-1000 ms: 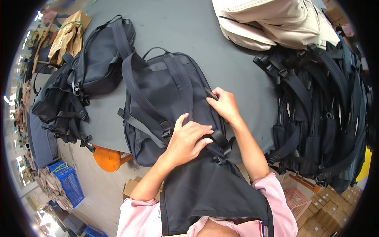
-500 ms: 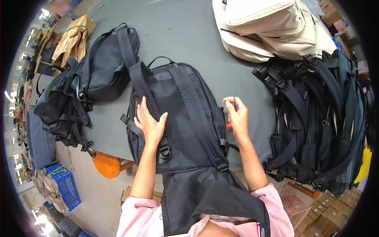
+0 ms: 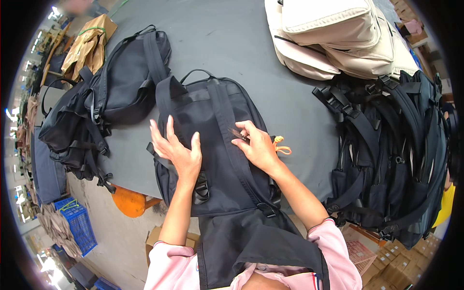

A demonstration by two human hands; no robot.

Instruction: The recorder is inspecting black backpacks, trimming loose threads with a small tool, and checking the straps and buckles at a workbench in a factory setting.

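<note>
Navy backpack [image 3: 212, 121] lies flat before you on the grey table [image 3: 217, 53], strap side up, its 6 o'clock end against your black apron [image 3: 266, 241]; take the clock from its middle. Your left hand [image 3: 179, 155] is over the 9 o'clock side, fingers spread wide, holding nothing; whether it touches the fabric, you cannot tell from here. Your right hand [image 3: 261, 151], at 3 o'clock, has thumb and fingers closed on a small dark tool [image 3: 244, 137], too blurred to identify; an orange cord [image 3: 282, 146] loops out beyond that hand. Done, by the look of it: carry handle [image 3: 197, 71] fitted at 12, both shoulder straps in place, a buckle [image 3: 267, 210] at 5 and another dark buckle [image 3: 202, 188] between 6 and 7. Left to do on this piece: not readable; no open seam shows on the upturned face, and the underside is hidden. Around it: dark bags [image 3: 130, 82] at 10, beige bags [image 3: 333, 29] between 1 and 2, a heap of black bags [image 3: 377, 140] at 3; which are finished, you cannot tell.
</note>
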